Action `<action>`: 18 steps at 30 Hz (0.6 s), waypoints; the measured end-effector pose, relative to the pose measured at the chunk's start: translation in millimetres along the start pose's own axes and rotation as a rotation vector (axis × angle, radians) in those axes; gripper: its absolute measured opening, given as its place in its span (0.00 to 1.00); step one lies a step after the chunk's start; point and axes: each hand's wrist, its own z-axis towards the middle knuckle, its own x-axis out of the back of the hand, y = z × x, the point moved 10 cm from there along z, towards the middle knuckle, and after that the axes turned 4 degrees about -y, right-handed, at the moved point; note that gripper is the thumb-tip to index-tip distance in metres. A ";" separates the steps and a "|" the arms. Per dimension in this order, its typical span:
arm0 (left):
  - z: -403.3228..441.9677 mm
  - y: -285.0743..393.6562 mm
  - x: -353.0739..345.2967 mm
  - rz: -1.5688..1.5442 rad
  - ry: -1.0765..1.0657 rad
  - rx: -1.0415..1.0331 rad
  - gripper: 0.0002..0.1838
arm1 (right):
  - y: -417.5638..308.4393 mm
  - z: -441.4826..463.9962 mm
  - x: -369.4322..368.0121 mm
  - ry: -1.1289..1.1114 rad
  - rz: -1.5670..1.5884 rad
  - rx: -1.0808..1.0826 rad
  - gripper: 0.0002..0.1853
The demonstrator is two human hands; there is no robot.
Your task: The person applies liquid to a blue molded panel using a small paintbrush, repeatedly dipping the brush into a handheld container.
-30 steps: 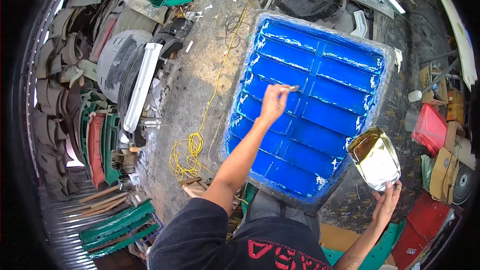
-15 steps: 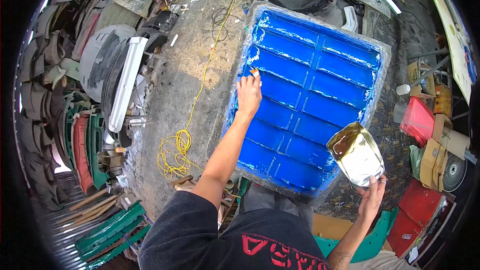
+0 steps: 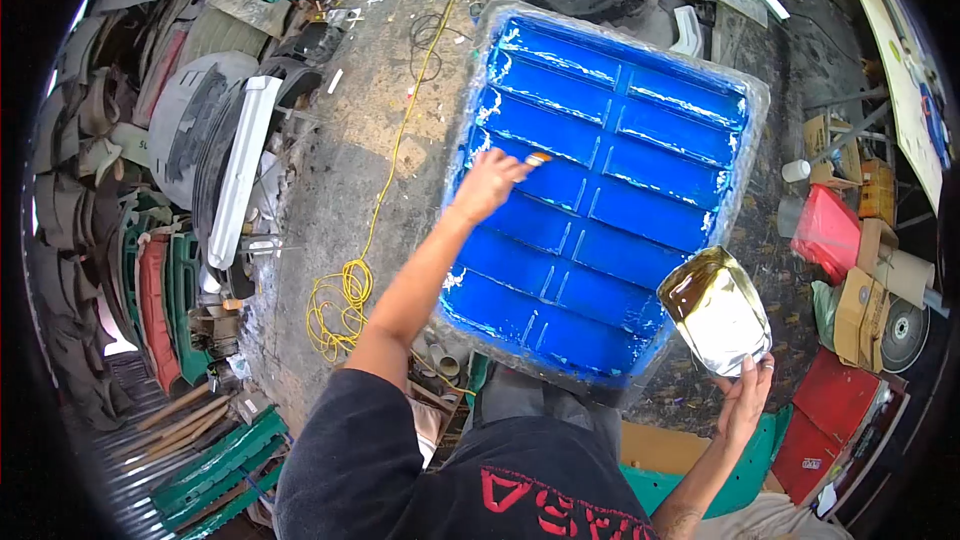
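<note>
A large rectangular blue mold (image 3: 548, 204) with raised ribs and a rough pale rim lies in front of me. Its inner surface looks wet and glossy, with whitish patches along the ribs and walls. Over its left half, my left hand (image 3: 486, 186) is closed around a small paintbrush (image 3: 538, 158) with an orange and white end pointing right. Whether the tip touches the surface I cannot tell. At the lower right corner, my right hand (image 3: 745, 395) grips a shiny metal container (image 3: 722, 318) by its near edge, tilted, with amber-brown liquid inside.
A yellow cord (image 3: 345, 305) lies coiled on the floor at left. Stacked molded panels (image 3: 190, 140) and a long white piece (image 3: 244, 170) stand beyond it. To the right are a red bag (image 3: 828, 230), cardboard boxes (image 3: 862, 315) and a red case (image 3: 835, 425).
My left hand has swung the paintbrush rightward, away from the mold's left wall and toward its middle. The right hand and metal container stay nearly in place. The view has shifted slightly.
</note>
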 end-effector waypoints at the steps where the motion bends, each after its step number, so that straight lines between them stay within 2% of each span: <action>1: -4.5 -11.9 7.0 0.011 0.011 0.030 0.20 | -0.4 0.3 5.3 -0.006 0.003 0.006 0.26; 5: -22.2 -51.0 28.2 0.088 0.075 0.188 0.20 | -2.5 0.6 32.0 0.025 -0.015 -0.001 0.27; 8: -18.7 -35.8 26.8 0.223 0.130 0.301 0.17 | -9.8 -1.4 44.9 0.052 -0.009 0.018 0.27; 12: 13.2 41.5 -6.6 0.130 0.082 0.251 0.14 | 2.5 5.5 74.0 0.043 -0.088 -0.037 0.30; 15: 31.0 102.7 -18.0 -0.012 0.098 0.067 0.16 | -2.0 7.3 73.9 0.055 -0.031 -0.005 0.30; 16: 35.5 112.1 -17.0 -0.120 0.039 0.070 0.15 | -3.3 8.8 73.0 0.043 -0.024 -0.006 0.30; 18: 34.4 91.2 -1.9 -0.290 0.095 0.243 0.10 | -4.6 10.6 73.6 0.053 0.022 0.002 0.24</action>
